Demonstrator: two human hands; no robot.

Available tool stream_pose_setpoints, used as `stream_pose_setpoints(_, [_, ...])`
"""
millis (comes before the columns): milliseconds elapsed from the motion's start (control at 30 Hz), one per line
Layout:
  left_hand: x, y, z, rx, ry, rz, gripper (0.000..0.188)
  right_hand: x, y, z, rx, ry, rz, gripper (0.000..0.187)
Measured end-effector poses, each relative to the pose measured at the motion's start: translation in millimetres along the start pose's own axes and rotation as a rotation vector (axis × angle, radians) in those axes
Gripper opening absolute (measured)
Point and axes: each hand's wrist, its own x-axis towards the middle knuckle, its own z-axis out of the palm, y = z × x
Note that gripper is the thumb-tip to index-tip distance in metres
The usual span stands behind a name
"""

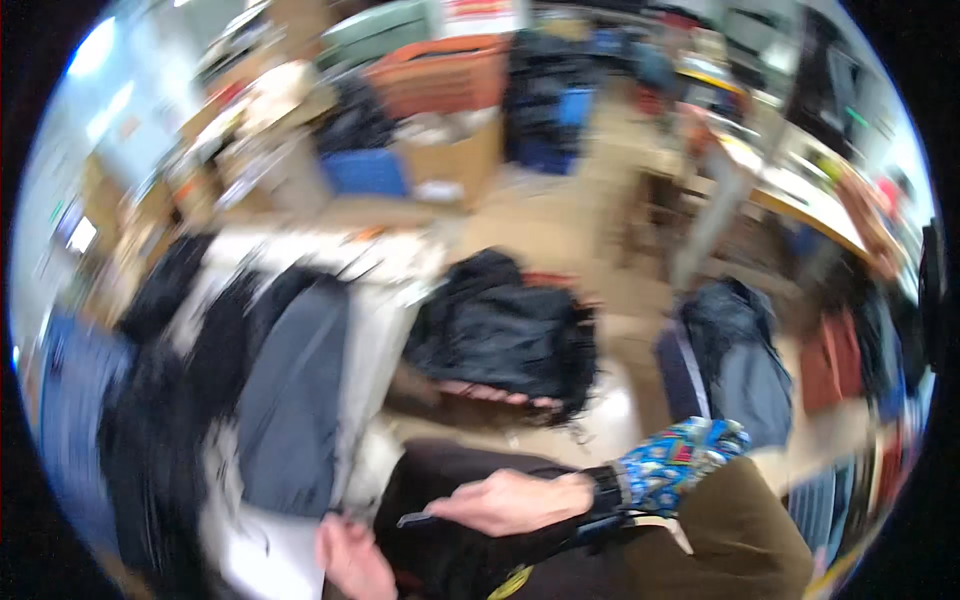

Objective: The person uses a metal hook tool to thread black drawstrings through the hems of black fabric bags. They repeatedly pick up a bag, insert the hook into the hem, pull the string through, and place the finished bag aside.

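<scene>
My right hand (512, 502) reaches in over my lap, closed around a small silvery tool with a thin looped or pointed end (413, 520); blur hides its exact kind. A dark band circles that wrist, below a blue patterned sleeve (680, 462). Near the lower edge my left hand (355, 562) has its fingers curled together beside the white table's edge; what they pinch, if anything, cannot be made out. Dark cloth (440, 480) lies across my lap under both hands. Close to my left hand, a grey fabric piece (295, 400) lies on the white table (265, 555).
Black stringy material (165, 430) hangs at the table's left. Ahead stands a heap of black fabric (500, 325); a grey and black bundle (735, 350) sits to its right. Farther back are an orange crate (440, 75), a cardboard box (465, 160) and a worktable (800, 200).
</scene>
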Motion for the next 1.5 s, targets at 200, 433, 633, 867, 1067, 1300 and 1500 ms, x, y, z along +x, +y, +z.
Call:
stream_pose_setpoints(200, [3,19,-17,-0.206,-0.112,-0.160,0.011,59,-33,15,-0.068,-0.033,0.025,0.041])
stream_pose_setpoints(433, [1,22,-45,-0.286,-0.037,-0.141,0.011,83,-40,40,-0.087,-0.120,-0.016,0.041])
stream_pose_setpoints(633, [2,17,-52,-0.218,-0.050,-0.063,0.012,96,-45,51,-0.104,-0.179,0.012,0.041])
stream_pose_setpoints(867, [-2,16,-58,0.050,-0.053,-0.055,0.013,115,-51,81,-0.108,-0.114,0.038,0.028])
stream_pose_setpoints(1067, [4,31,-86,0.071,0.212,0.056,0.012,123,-59,80,0.077,-0.370,0.220,0.025])
stream_pose_setpoints(1300, [-11,22,-97,0.052,0.164,-0.063,0.012,98,-13,72,0.027,-0.416,0.070,0.022])
stream_pose_setpoints(1500, [13,34,-107,-0.090,0.317,0.032,0.019,102,-6,59,-0.075,-0.414,-0.042,0.022])
